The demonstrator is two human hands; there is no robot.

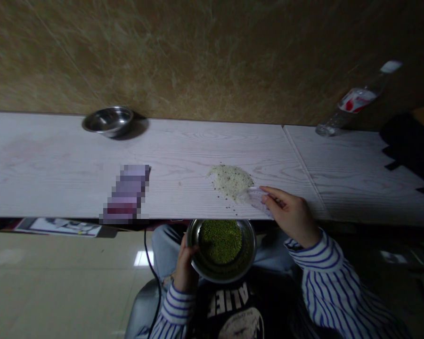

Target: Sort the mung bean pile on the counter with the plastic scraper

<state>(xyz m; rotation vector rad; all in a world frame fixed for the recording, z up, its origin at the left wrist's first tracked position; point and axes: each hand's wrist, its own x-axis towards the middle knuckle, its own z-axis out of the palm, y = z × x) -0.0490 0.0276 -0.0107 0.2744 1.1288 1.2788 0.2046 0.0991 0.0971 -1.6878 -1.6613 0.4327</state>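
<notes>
Clear plastic is pinched in the right hand, the thumb and forefinger closed together on its near end. Its far end meets the lower right edge of the pile, white grains strewn with small dark specks, on the table. A few specks lie apart from the pile, towards the table's front edge.

The left hand is clamped on the bowl, thumb over the rim and fingers against the outer wall. That bowl is shiny metal, held over the person's lap just beside the table's front edge, below the pile in the view. Green beans cover much of its bottom. Both arms wear white sleeves with blue stripes, and the shirt between them is black with pale print.

To the left of the pile, well apart from it, a pixelated item in pale purple, with a dark red band, lies at the front edge; what it is cannot be told. Behind it, near the wall, sits a second metal bowl, the dish. At the right, a clear bottle with a white cap and a red and white label slants in the view, its base on the table. Farther right lies something dark, too dim to name. A black cable hangs down by the person's leg, over the pale tiled floor
</notes>
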